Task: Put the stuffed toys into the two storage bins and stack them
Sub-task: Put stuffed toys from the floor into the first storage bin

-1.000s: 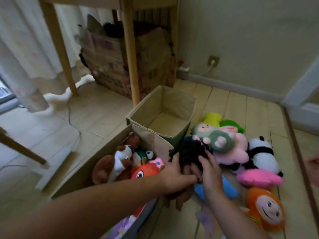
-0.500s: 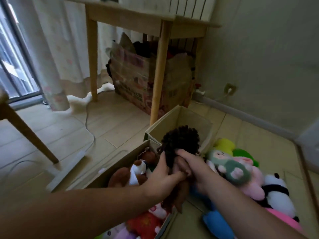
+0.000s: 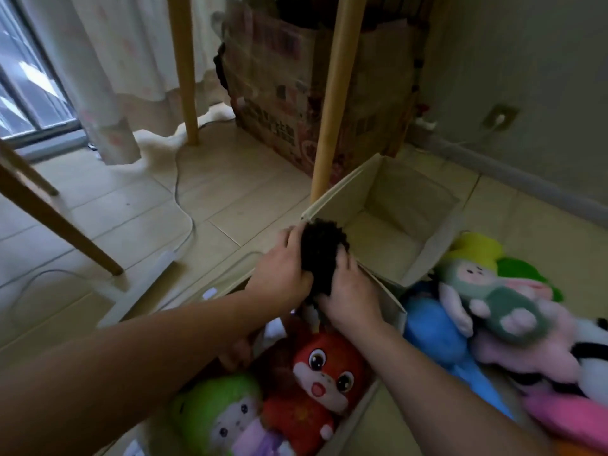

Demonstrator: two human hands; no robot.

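Observation:
A black curly-haired stuffed toy (image 3: 320,248) is gripped between my left hand (image 3: 283,274) and my right hand (image 3: 350,291), held over the far end of the near storage bin (image 3: 393,304). That bin holds a red fox toy (image 3: 316,383), a green-hooded doll (image 3: 217,413) and others partly hidden by my arms. The second beige bin (image 3: 424,268) stands just beyond, with nothing visible inside. To the right on the floor lie a blue toy (image 3: 434,337), a green doll (image 3: 493,297), a pink plush (image 3: 566,419) and a yellow toy (image 3: 473,250).
A wooden table leg (image 3: 332,103) stands right behind the far bin, with a printed cardboard box (image 3: 279,83) under the table. A second leg (image 3: 186,67), a slanted chair leg (image 3: 56,218), a floor cable (image 3: 184,205) and a curtain (image 3: 108,77) are to the left. A wall outlet (image 3: 498,118) is on the right.
Both hands have carried the black toy forward and down from mid-air to the far end of the near bin. The camera has tilted down and come closer.

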